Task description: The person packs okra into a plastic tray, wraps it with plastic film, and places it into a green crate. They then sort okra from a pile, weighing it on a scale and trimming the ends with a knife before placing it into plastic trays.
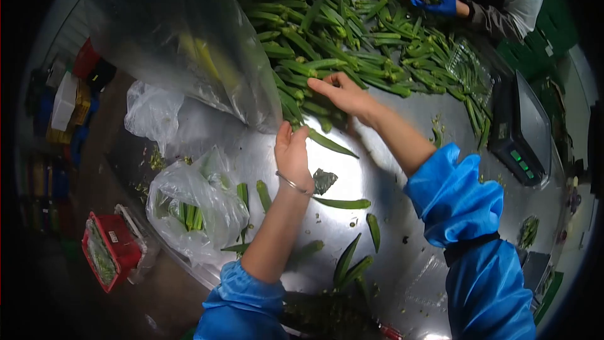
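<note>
A large clear plastic bag (182, 38) hangs over the upper left, its lower corner at the fingertips of my left hand (293, 157). The fingers of that hand are pinched together at the bag's edge. My right hand (346, 96) is over the near side of a big okra pile (314, 56), fingers stretched out and nothing visible in them. Part of the pile is hidden behind the bag. Below my hands, loose okra (343, 203) and a dark leaf scrap (324, 181) lie on the metal table (402, 264).
An open plastic bag (182, 201) with okra sits at the left table edge, near a crumpled bag (153, 113). A scale (525, 129) stands right. A red crate (110, 249) is low left. Across the table, a co-worker's blue-gloved hand (443, 3) is at the pile's far side.
</note>
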A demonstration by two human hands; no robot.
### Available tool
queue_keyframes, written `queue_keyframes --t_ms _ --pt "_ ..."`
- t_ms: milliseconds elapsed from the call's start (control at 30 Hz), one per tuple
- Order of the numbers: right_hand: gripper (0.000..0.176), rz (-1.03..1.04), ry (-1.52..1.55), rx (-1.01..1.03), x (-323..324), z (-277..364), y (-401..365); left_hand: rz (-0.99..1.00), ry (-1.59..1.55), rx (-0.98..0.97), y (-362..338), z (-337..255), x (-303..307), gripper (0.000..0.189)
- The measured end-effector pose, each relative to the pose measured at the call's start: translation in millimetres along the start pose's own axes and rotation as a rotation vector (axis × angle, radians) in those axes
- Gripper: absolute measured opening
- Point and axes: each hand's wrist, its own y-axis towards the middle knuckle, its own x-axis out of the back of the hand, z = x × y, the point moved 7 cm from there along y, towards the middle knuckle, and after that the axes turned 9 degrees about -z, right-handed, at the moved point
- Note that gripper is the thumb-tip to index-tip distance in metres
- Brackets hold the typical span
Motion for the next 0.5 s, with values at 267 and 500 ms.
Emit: queue_keyframes --t_ms 267,500 --pt "0.064 0.104 0.438 -0.151 -2 3 6 -0.101 0.056 0.115 30 12 -41 0.051" --pt "0.047 0.17 0.464 -0.106 79 -31 -99 0.375 0.081 0.088 -70 72 -62 0.034"
